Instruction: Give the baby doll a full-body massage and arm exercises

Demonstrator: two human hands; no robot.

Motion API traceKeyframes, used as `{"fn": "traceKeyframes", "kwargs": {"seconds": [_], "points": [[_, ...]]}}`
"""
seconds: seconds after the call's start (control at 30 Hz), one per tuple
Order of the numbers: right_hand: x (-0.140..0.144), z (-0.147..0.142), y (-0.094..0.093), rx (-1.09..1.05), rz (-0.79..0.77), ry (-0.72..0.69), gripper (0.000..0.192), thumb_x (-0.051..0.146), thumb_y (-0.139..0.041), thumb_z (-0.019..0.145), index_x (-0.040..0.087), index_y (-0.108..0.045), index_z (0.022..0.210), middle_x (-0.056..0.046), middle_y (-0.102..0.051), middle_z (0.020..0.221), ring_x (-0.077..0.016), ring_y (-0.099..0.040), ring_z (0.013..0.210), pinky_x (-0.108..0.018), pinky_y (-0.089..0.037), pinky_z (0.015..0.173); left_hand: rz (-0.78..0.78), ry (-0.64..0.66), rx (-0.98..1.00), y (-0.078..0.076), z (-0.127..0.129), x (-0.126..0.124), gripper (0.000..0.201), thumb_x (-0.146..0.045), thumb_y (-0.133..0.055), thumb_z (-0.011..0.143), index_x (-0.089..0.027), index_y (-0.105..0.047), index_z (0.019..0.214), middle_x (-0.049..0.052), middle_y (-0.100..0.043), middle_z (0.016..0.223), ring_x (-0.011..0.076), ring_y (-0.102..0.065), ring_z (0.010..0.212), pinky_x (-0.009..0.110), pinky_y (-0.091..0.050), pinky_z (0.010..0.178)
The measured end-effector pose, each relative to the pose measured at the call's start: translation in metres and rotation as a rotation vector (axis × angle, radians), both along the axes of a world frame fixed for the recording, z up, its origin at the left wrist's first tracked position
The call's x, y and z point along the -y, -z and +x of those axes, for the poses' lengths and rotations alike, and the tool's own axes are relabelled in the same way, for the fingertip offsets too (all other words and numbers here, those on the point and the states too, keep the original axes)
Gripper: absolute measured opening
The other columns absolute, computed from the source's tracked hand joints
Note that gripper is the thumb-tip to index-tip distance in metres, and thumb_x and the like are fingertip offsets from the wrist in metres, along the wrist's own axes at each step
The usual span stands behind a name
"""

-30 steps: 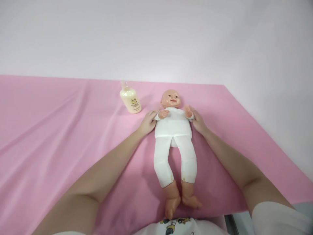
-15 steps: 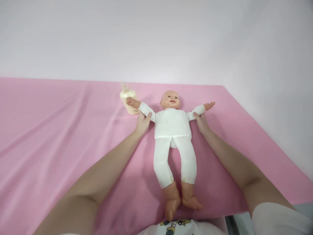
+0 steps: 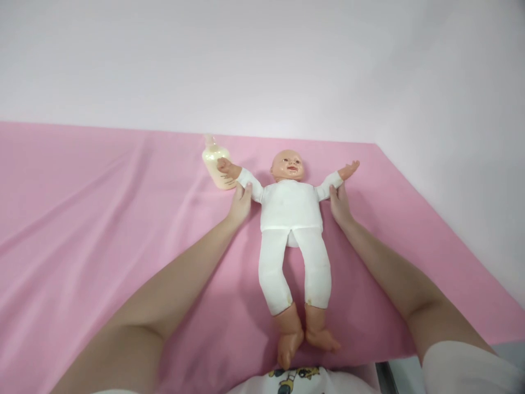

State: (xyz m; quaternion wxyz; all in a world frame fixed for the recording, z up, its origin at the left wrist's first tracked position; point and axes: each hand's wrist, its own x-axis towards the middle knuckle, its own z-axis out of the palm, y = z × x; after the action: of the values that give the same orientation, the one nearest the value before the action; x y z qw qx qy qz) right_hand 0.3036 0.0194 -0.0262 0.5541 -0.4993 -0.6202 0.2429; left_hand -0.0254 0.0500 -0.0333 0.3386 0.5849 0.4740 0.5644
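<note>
Baby doll (image 3: 291, 205) lies face up on the pink sheet (image 3: 102, 219), head toward the far wall, legs toward the person. White body suit covers torso, arms and legs; bare feet cross near the lower edge of view.

Left hand (image 3: 241, 201): grip closed around the doll's sleeve at the upper arm, thumb on top, fingers beneath. That doll arm is stretched out and angled up toward the far left.

Right hand (image 3: 338, 201): grip likewise closed on the opposite sleeve near the upper arm; that doll arm is raised outward to the far right, its small hand open.

Lotion bottle (image 3: 215, 164), pale cream, lies tilted on the sheet just beyond the left hand. The doll's small fist overlaps it in view; whether they touch, cannot tell.

Sheet shows long creases running across the left side.
</note>
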Motion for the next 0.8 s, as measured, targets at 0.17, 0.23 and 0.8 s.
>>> {"fn": "traceKeyframes", "kwargs": {"seconds": [0.17,0.23,0.8], "points": [[0.004,-0.009,-0.002,0.113,0.025,-0.026,0.046,0.047,-0.046,0.099,0.026,-0.057,0.138,-0.01,-0.067,0.136,-0.0279,-0.06,0.128,-0.053,-0.044,0.116,0.086,0.197,-0.374,-0.014,0.007,0.01,0.056,-0.05,-0.054,0.094,-0.015,-0.054,0.138,0.014,-0.067,0.13,0.0307,-0.061,0.123,0.049,-0.046,0.111],[0.003,-0.011,0.0,0.17,0.062,-0.088,0.042,0.041,-0.047,0.099,0.028,-0.06,0.136,-0.008,-0.065,0.139,-0.0268,-0.057,0.132,-0.052,-0.04,0.12,0.114,0.241,-0.466,-0.017,0.007,0.013,0.057,-0.042,-0.053,0.095,-0.017,-0.051,0.146,0.013,-0.064,0.136,0.03,-0.058,0.128,0.049,-0.042,0.116],[-0.01,0.003,0.014,-0.144,-0.078,0.049,0.059,0.044,-0.052,0.09,0.027,-0.036,0.145,-0.013,-0.055,0.145,-0.0267,-0.055,0.133,-0.052,-0.047,0.114,0.125,-0.024,-0.111,-0.006,0.002,0.003,0.039,-0.052,-0.051,0.097,-0.023,-0.052,0.122,0.014,-0.064,0.128,0.0271,-0.059,0.126,0.047,-0.043,0.116]]}}
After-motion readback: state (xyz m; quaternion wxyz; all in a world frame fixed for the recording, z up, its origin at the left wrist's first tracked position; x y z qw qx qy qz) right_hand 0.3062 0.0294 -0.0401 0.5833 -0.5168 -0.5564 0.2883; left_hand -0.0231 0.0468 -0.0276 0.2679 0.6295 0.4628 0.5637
